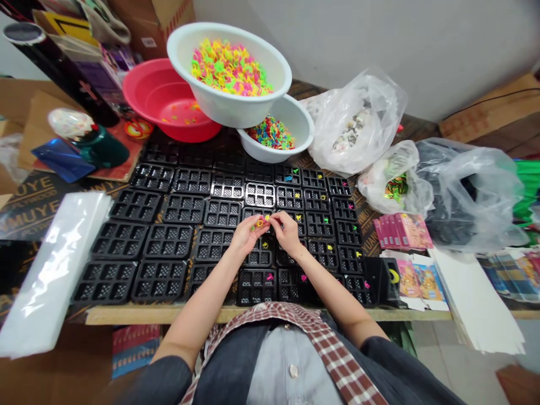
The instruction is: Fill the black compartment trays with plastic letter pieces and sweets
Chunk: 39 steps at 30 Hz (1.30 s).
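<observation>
Over the black trays (167,242), a few small toys (259,223) are held between the fingers of the left hand (245,235), and the fingertips of the right hand (288,232) are together beside them, though whether one is pinched cannot be told. The toys should be spread by the left thumb, so that a single one can be separated lightly, without others being dropped.
</observation>
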Available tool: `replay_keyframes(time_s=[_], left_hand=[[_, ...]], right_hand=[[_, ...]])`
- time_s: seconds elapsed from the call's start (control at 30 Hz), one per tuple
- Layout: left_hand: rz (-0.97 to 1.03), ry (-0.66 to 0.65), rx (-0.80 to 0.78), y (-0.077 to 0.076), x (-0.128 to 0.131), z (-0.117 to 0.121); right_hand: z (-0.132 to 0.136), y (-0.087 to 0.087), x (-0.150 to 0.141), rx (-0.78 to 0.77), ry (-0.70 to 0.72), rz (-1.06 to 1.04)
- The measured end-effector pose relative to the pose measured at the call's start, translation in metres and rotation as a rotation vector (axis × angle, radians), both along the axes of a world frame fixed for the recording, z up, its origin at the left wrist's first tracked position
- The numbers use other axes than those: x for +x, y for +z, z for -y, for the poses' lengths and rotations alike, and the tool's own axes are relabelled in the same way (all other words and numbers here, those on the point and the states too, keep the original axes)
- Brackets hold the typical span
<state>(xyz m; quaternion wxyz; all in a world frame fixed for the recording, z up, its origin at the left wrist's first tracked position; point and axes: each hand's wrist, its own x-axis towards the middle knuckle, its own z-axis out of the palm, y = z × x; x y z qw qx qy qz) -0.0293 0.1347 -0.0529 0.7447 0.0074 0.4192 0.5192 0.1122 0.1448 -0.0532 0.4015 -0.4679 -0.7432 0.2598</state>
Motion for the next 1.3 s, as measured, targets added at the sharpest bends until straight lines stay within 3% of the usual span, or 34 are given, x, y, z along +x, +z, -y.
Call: replay_keyframes(time_s=[0.17,0.33,0.47,0.6,0.7,0.83,1.0,1.13,1.3], left_hand=[[-0.019,-0.035,0.028,-0.002,-0.002,0.000],[-0.049,0.006,-0.041,-0.004,-0.004,-0.004],[-0.040,0.133,-0.021,-0.002,-0.007,-0.006],[0.040,0.141,-0.041,-0.001,-0.009,-0.008],[0.088,0.123,-0.063,-0.002,-0.010,-0.008],[0.096,0.085,-0.044,-0.004,-0.007,-0.006],[0.090,0.051,-0.014,-0.001,-0.005,-0.004],[0.061,0.080,0.023,0.001,-0.007,-0.004],[-0.004,0.111,0.010,0.000,-0.009,-0.005]], right_hand=[[0.001,0.002,-0.001,0.015,0.090,-0.005],[-0.004,-0.001,0.000,-0.097,-0.049,-0.119],[-0.022,-0.018,0.006,-0.057,-0.107,0.051],[-0.031,-0.030,0.009,-0.062,-0.059,0.204],[-0.025,-0.024,0.006,-0.023,-0.046,0.150],[-0.014,-0.006,-0.002,0.030,0.086,0.068],[-0.013,0.000,-0.006,-0.082,0.086,-0.040],[-0.038,-0.010,-0.001,-0.131,-0.052,-0.061],[-0.100,-0.025,-0.001,-0.085,-0.167,0.153]])
